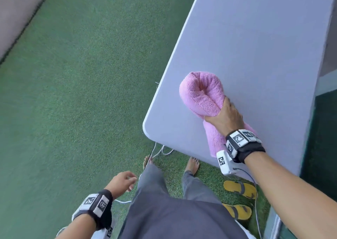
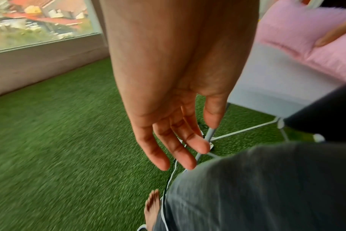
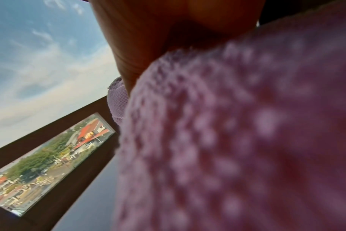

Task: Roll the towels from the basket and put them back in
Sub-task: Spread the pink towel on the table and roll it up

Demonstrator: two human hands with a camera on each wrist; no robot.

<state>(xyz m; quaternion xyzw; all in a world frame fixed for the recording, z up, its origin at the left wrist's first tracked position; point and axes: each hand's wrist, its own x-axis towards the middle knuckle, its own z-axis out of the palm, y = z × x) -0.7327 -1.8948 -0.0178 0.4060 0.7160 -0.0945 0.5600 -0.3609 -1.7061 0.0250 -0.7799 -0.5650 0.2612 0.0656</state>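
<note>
Towel [image 1: 202, 96] rolled on table [image 1: 255, 47], right hand [image 1: 225, 118] grip across its middle.

We see a fluffy terry-cloth towel [image 1: 202, 96] on a smooth matt table [image 1: 255, 47]; the turf [image 1: 82, 93] looks rough. Our trousers [image 1: 164, 211] are plain woven cloth.

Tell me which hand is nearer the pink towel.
Right. The right hand grips the rolled pink towel on the table. The left hand hangs open beside the leg, below the table edge, touching nothing.
</note>
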